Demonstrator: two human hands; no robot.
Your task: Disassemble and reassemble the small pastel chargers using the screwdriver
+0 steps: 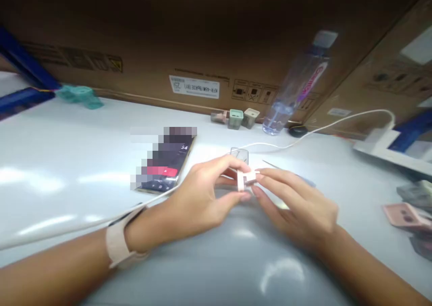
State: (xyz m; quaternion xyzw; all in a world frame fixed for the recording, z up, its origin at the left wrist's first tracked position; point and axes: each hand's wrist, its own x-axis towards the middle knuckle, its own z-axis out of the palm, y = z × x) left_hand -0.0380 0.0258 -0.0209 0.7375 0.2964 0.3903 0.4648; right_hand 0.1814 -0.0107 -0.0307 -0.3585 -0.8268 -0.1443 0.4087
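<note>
My left hand (199, 198) and my right hand (290, 202) pinch a small pale pink and white block (245, 180) between their fingertips above the table. It may be a charger plug, but my fingers partly hide it. A clear square piece (239, 155) lies just behind the fingers, and a thin metal pin (272, 165) lies near my right fingertips. A white cable (141, 207) runs past my left hand. A pale strap (116, 243) circles my left wrist.
A smartphone (164, 164) with a blurred screen lies left of my hands. Pink cases (407, 216) are stacked at the right. Small plugs (235, 119) and a water bottle (286, 99) stand before cardboard boxes (195, 58). A teal object (79, 95) sits at the far left.
</note>
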